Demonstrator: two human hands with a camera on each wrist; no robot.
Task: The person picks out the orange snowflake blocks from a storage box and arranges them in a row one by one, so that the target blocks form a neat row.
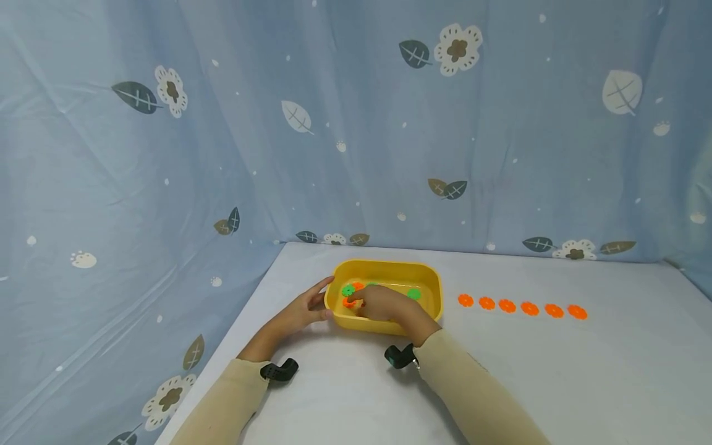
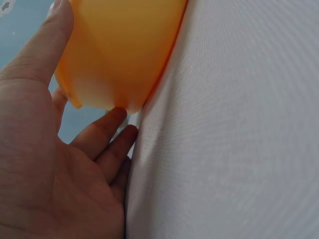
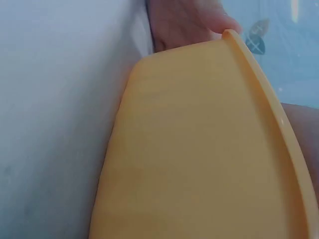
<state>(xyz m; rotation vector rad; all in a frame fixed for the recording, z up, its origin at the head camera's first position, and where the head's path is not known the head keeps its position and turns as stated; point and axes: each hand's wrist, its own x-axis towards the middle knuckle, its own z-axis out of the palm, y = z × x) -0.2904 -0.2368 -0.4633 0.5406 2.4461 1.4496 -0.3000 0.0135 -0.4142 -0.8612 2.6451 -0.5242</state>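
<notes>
A yellow plastic bin (image 1: 384,326) stands on the white table, with orange and green flower-shaped discs inside. My left hand (image 1: 300,312) steadies its left end, thumb near the front corner and fingers against the end wall. In the left wrist view the thumb lies along the bin wall (image 2: 124,45), and the other fingers are slightly bent. My right hand (image 1: 384,303) reaches into the bin, its fingertips by a green disc (image 1: 348,290) and an orange disc (image 1: 348,302). Whether it pinches a disc is unclear; the right wrist view shows mostly the bin's outer wall (image 3: 199,134).
Several orange flower-shaped discs (image 1: 507,306) lie flat in a row on the table (image 1: 528,371), right of the bin. Another green disc (image 1: 414,294) rests in the bin's right part. A blue patterned curtain (image 1: 361,123) hangs behind and left of the table.
</notes>
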